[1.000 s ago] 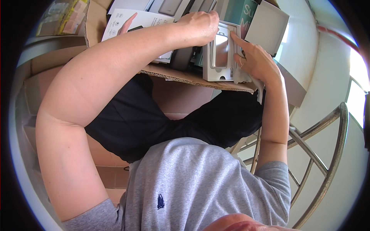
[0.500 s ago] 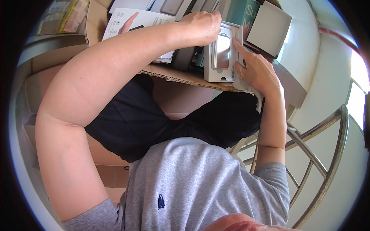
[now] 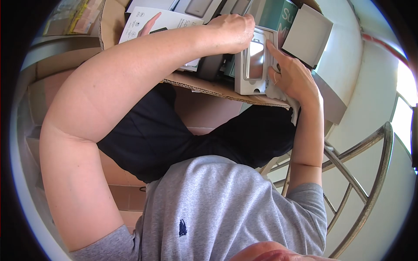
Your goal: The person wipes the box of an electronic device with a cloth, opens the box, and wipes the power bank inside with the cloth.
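Observation:
A small open white box (image 3: pixel 250 89) stands tilted over the near rim of a cardboard carton. In its white tray sits a shiny, mirror-like rectangular device (image 3: pixel 255 61). My left hand (image 3: pixel 235 32) reaches across and is closed at the box's upper left corner, its fingertips hidden. My right hand (image 3: pixel 294 78) grips the box's right side, index finger stretched along the inner edge and thumb lower down. Beneath the right palm hangs a pale crumpled piece that looks like cloth (image 3: pixel 278 93); whether the curled fingers hold it is unclear.
The cardboard carton (image 3: pixel 196 84) contains several boxes, including a printed white box (image 3: pixel 143 19), a teal box (image 3: pixel 283 15) and a plain white box (image 3: pixel 309 35). Taped cardboard (image 3: pixel 82 17) lies at upper left. A metal railing (image 3: pixel 376 174) rises at right, beside a pale wall.
The view has shifted slightly, so carton, boxes and hands appear a little further right. Both hands keep nearly the same hold on the white box.

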{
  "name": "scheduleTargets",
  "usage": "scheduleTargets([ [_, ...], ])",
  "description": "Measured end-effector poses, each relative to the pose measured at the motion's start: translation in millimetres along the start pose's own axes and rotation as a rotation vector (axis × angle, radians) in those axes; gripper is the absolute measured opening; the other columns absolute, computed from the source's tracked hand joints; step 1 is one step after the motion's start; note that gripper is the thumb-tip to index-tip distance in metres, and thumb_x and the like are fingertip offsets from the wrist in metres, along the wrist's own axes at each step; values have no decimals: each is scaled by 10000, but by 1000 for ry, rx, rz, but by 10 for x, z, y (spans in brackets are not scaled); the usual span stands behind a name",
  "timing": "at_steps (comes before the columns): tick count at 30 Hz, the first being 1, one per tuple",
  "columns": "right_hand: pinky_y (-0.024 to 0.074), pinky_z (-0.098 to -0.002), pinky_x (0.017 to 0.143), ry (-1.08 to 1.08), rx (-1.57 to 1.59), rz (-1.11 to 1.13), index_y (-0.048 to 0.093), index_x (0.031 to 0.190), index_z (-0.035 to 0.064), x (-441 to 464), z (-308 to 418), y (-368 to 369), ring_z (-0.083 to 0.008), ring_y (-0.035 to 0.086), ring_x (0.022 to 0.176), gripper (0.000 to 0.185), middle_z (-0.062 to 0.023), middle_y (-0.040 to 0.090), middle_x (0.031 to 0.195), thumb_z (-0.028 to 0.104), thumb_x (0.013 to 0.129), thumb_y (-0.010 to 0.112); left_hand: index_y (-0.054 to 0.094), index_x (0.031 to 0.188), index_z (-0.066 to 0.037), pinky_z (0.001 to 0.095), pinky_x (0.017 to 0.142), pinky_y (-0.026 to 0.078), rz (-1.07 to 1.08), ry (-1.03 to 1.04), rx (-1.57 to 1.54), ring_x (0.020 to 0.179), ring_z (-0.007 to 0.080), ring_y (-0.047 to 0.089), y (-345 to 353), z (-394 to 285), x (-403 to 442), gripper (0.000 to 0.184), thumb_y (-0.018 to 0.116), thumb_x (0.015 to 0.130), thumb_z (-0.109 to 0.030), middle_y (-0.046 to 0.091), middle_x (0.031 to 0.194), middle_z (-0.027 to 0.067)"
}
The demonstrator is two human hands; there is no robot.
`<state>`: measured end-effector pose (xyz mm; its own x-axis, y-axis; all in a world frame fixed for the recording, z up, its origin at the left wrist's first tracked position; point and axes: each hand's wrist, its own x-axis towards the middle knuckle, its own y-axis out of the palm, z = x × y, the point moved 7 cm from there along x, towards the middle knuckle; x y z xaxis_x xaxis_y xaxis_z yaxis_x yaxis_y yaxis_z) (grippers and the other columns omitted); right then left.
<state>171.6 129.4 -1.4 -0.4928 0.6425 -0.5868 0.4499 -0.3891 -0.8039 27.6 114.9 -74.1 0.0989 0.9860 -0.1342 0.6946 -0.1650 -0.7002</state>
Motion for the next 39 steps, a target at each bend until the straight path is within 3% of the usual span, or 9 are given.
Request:
scheduleTargets([
  [7, 517, -483, 750, 7, -40, -37, 416, 1579, 226, 79, 187, -119, -384, 643, 708, 678, -190, 717, 881, 129, 943, 632, 602, 959, 84, 432, 592, 593, -22, -16, -28, 647, 360, 723, 4, 13, -8, 164, 501, 913, -36, 718, 801, 259],
  [22, 501, -428, 690, -130, 124, -216, 599, 1451, 227, 208, 208, -133, -343, 542, 610, 550, -179, 667, 802, 99, 917, 622, 586, 972, 88, 460, 597, 590, 46, -64, -35, 657, 388, 728, -44, 3, -112, 190, 535, 939, -92, 724, 812, 264],
  [27, 491, -397, 633, -165, 221, -224, 624, 1430, 224, 149, 152, -140, -283, 499, 563, 539, -149, 641, 748, 88, 909, 622, 564, 963, 90, 475, 581, 583, -37, 19, -61, 642, 398, 719, 13, 40, -39, 188, 521, 962, -93, 711, 780, 263],
  [32, 478, -379, 587, -232, 326, -321, 660, 1394, 232, 114, 105, -119, -246, 469, 530, 515, -125, 637, 721, 85, 901, 629, 449, 971, 92, 481, 527, 570, -82, 134, -27, 620, 452, 673, -64, -98, -73, 221, 490, 988, -125, 634, 717, 277],
  [36, 470, -366, 573, -177, 463, -188, 679, 1374, 240, 142, 144, -275, -224, 468, 538, 508, -119, 650, 739, 75, 895, 635, 419, 972, 77, 495, 495, 541, -182, 221, 2, 582, 461, 654, -154, -191, -124, 186, 462, 1001, -101, 623, 686, 272],
  [39, 466, -359, 569, -209, 457, -213, 679, 1374, 244, 162, 135, -262, -214, 471, 543, 508, -107, 657, 747, 77, 897, 635, 416, 969, 77, 498, 493, 537, -186, 239, 12, 580, 459, 654, -155, -198, -129, 185, 465, 1000, -98, 622, 683, 272],
])
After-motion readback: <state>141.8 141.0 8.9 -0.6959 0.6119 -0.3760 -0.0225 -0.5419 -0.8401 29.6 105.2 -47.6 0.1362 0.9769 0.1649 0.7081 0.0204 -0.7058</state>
